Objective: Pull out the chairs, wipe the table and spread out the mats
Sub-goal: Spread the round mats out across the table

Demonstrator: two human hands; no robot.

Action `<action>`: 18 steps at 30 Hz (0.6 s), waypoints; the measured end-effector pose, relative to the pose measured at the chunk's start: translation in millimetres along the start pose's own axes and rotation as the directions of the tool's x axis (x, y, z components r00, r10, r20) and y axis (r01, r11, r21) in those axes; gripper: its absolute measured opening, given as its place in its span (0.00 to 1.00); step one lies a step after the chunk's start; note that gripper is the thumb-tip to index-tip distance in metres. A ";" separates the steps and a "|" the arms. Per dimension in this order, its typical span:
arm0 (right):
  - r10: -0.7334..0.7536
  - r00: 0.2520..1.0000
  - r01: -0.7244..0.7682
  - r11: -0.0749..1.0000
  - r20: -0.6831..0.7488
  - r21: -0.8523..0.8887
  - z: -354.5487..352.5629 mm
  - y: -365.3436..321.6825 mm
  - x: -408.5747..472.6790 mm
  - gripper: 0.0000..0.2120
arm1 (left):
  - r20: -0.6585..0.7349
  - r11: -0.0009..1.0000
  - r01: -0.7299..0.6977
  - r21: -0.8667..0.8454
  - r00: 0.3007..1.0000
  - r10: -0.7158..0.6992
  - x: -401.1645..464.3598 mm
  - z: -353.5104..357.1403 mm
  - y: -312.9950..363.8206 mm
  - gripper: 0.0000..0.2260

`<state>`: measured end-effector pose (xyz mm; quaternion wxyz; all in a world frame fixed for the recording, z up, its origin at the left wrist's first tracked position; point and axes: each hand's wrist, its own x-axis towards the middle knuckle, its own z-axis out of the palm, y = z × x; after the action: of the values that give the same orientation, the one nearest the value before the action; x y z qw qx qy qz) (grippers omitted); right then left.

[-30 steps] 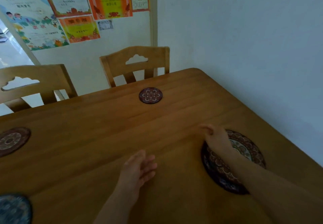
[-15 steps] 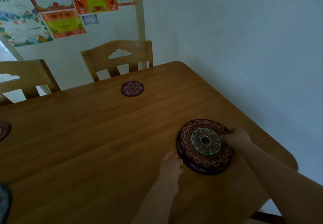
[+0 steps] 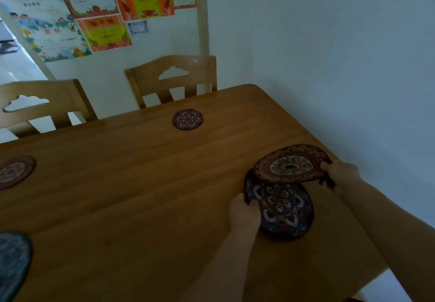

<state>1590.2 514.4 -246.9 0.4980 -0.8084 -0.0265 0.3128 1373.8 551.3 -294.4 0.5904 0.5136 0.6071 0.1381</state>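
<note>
On the wooden table [image 3: 141, 195] near its right edge, my right hand [image 3: 341, 175] pinches the right rim of a round red patterned mat [image 3: 290, 165] and holds it tilted up. Under it lies a darker blue-purple round mat [image 3: 282, 210] flat on the wood. My left hand [image 3: 244, 213] grips that lower mat at its left rim. A small round mat [image 3: 187, 119] lies at the far side in front of a chair. Another mat [image 3: 14, 172] sits at the left edge and a blue one [image 3: 11, 261] at the lower left.
Two wooden chairs [image 3: 173, 78] [image 3: 40, 104] stand at the far side of the table. A white wall runs close along the table's right side. Colourful certificates [image 3: 98, 7] hang on the back wall.
My right hand has lifted the red mat off the stack, uncovering the dark mat beneath. My left hand moved onto that lower mat's left rim. The camera view shifted slightly.
</note>
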 end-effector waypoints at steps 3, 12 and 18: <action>0.067 0.995 -0.078 0.984 0.074 0.158 15.2 -2.4 -0.3 0.10 | -0.144 1.000 0.024 0.008 0.989 -0.022 -1.7 -26.9 1.6 0.23; 0.116 0.944 -0.207 0.936 0.308 0.283 121.7 -7.9 -40.9 0.14 | -0.495 0.968 0.048 -0.248 0.852 -0.169 17.6 -170.1 -52.1 0.23; 0.154 0.907 -0.253 0.943 0.392 0.216 194.9 6.3 -66.6 0.16 | -0.568 0.916 0.036 -0.400 0.774 -0.279 24.1 -223.9 -78.7 0.23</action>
<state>1431.3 641.3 -280.3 0.5505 -0.6603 0.0070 0.5108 1150.7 634.3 -309.9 0.4552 0.2675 0.7704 0.3573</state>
